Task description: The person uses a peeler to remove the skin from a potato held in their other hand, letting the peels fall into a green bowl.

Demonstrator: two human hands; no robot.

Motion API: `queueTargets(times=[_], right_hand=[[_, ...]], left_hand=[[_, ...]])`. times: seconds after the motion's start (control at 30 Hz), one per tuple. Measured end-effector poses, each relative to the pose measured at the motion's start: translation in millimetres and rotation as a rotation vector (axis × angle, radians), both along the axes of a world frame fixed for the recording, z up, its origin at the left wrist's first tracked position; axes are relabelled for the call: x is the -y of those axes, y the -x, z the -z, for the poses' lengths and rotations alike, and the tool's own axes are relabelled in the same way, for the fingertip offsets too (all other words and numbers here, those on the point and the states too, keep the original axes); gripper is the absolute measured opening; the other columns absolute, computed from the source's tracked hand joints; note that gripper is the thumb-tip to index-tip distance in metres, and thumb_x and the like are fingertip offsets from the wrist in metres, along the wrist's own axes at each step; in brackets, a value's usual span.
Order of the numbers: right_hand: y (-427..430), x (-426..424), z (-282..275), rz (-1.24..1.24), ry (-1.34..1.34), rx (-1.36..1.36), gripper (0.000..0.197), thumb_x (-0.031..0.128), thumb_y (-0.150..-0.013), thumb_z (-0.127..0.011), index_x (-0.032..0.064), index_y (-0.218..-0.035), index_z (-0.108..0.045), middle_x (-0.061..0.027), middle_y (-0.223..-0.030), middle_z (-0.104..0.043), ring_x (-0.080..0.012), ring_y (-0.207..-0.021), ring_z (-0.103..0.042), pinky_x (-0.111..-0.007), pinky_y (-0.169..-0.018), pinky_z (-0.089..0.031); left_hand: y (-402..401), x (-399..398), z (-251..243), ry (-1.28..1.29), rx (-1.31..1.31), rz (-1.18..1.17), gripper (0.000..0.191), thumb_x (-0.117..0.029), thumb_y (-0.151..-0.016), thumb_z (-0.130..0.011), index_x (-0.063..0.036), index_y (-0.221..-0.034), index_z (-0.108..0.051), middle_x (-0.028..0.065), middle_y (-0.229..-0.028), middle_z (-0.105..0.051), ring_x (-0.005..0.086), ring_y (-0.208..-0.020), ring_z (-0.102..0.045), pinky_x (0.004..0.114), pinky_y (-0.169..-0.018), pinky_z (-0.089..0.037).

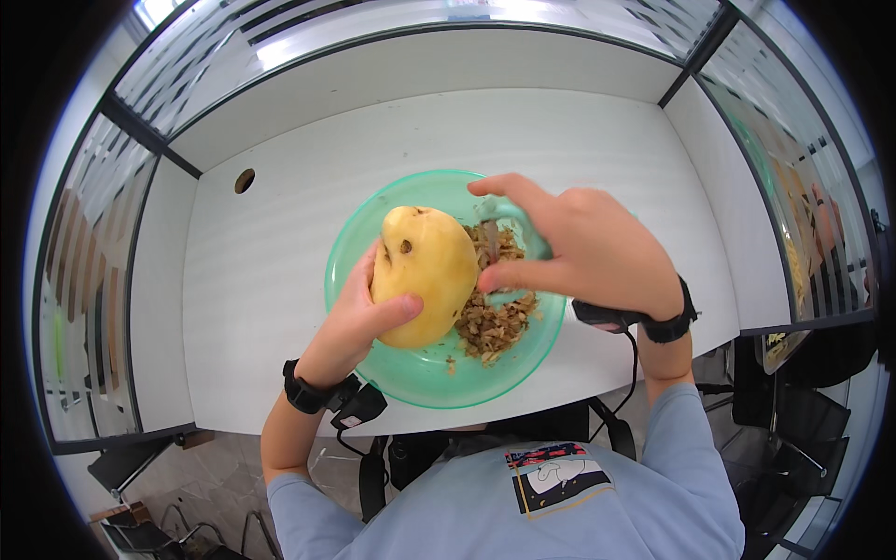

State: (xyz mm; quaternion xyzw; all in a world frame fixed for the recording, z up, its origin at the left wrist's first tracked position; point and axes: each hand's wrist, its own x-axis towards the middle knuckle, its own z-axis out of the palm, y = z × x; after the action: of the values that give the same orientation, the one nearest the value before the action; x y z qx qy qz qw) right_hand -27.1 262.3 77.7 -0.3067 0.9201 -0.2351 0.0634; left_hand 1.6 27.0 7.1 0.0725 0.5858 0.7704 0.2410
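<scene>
A large peeled potato (428, 280), pale yellow with a few dark eyes, is held in my left hand (364, 301), the thumb lying across its lower face. My right hand (595, 245) grips a pale green peeler (505, 210), blurred, with its blade side close to the potato's right flank. Whether the blade touches the potato cannot be made out. Beneath both hands lies a translucent green plastic basin (420, 388). Brown peel scraps (493, 325) are heaped in its right half, partly hidden by my right hand and the peeler.
The basin stands on a white desk (259, 280) near its front edge. Low white partitions (434, 66) topped with glass enclose the desk on three sides. A round cable hole (244, 180) is at the back left. Black wrist devices (360, 404) trail cables toward my lap.
</scene>
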Motion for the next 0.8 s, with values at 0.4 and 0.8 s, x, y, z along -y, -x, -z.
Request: queueTargets(times=[0.4,0.8], right_hand=[[-18,21,22,-0.107,-0.1,-0.099,0.082,0.05,-0.081,-0.062,-0.0127,-0.129,-0.038,-0.0144,-0.057,-0.057,-0.0299,-0.056,-0.06,-0.037,-0.053,-0.047],[2,13,15,-0.041,-0.116,0.0,0.058,0.05,-0.077,-0.065,0.0069,-0.114,-0.051,-0.0132,-0.064,-0.06,-0.0321,-0.064,-0.062,-0.04,-0.059,-0.047]], left_hand=[[1,-6,6,0.117,-0.142,-0.041,0.1,-0.032,-0.062,-0.086,-0.0022,-0.137,-0.028,0.0105,-0.125,-0.047,0.02,-0.117,-0.049,0.034,-0.096,-0.044],[3,-3,6,0.154,-0.178,0.035,0.089,-0.028,-0.063,-0.082,-0.0044,-0.135,-0.035,0.0085,-0.125,-0.05,0.0203,-0.115,-0.051,0.034,-0.097,-0.042]])
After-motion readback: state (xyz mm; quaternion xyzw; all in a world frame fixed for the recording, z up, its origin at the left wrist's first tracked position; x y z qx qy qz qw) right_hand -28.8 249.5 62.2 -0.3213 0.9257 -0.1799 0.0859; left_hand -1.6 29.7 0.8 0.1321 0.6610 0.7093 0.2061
